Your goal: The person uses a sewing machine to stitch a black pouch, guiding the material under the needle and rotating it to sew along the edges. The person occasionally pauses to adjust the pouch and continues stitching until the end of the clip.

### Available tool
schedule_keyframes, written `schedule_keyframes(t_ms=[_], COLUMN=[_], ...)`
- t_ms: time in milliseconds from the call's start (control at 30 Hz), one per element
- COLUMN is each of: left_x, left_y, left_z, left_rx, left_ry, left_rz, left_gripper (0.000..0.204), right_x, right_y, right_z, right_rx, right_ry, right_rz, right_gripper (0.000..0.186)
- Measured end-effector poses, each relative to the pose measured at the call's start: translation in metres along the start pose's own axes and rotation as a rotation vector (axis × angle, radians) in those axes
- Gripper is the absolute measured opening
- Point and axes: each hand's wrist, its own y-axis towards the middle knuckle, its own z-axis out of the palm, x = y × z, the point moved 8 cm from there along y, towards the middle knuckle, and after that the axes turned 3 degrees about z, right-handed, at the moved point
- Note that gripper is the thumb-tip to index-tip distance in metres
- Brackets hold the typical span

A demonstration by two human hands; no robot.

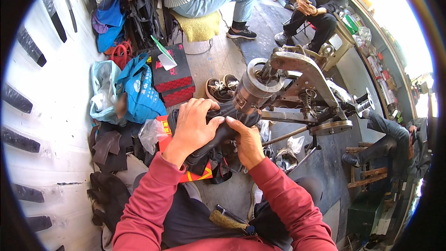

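Note:
A dark, soft item [211,144], seemingly black leather or fabric, lies beneath the cylindrical head of a metal sewing machine [248,88]. My left hand [190,128] grips it from the left, fingers curled over its top and thumb reaching toward the machine. My right hand [248,142] holds the same item just right of that, thumb up on it and fingers mostly hidden behind. Both red-sleeved forearms come up from the lower edge. The machine's flywheel and iron frame extend to the right. Part of the item under the head is hidden by the cylinder and my hands.
Bags [139,90], black-and-red boxes [169,93], sneakers [218,88] and leather scraps [111,144] lie around. A seated person [204,2] is at the top middle, another [313,14] at upper right; someone's leg [390,135] shows at right. A long shelf [381,65] runs along the right.

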Motion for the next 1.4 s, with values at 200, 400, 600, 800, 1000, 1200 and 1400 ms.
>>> schedule_keyframes(t_ms=[200, 400, 600, 800, 1000, 1200, 1400], left_x=[0.008, 0.018, 0.032, 0.047, 0.050, 0.046, 0.042], left_y=[0.000, 0.000, -0.002, -0.008, -0.016, -0.015, -0.017], left_z=[0.005, 0.015, 0.027, 0.048, 0.057, 0.055, 0.053], left_rx=[0.132, 0.186, 0.275, 0.410, 0.395, 0.364, 0.324], left_ry=[-0.080, -0.164, -0.308, -0.600, -0.701, -0.651, -0.649], left_rz=[-0.097, -0.219, -0.320, -0.461, -0.495, -0.460, -0.471], left_gripper=[0.022, 0.023, 0.025, 0.015, 0.011, 0.013, 0.017], right_x=[-0.003, -0.006, -0.001, 0.014, 0.032, 0.060, 0.095], right_y=[0.000, 0.003, 0.003, -0.004, -0.009, -0.022, -0.051], right_z=[-0.001, -0.003, -0.008, -0.025, -0.038, -0.061, -0.059], right_rx=[0.030, 0.027, 0.034, 0.026, 0.145, 0.020, -0.099], right_ry=[0.024, 0.037, -0.079, -0.314, -0.436, -0.783, -1.023], right_rz=[0.041, 0.040, 0.016, -0.033, -0.201, -0.330, -0.539], right_gripper=[0.027, 0.038, 0.037, 0.026, 0.032, 0.031, 0.028])
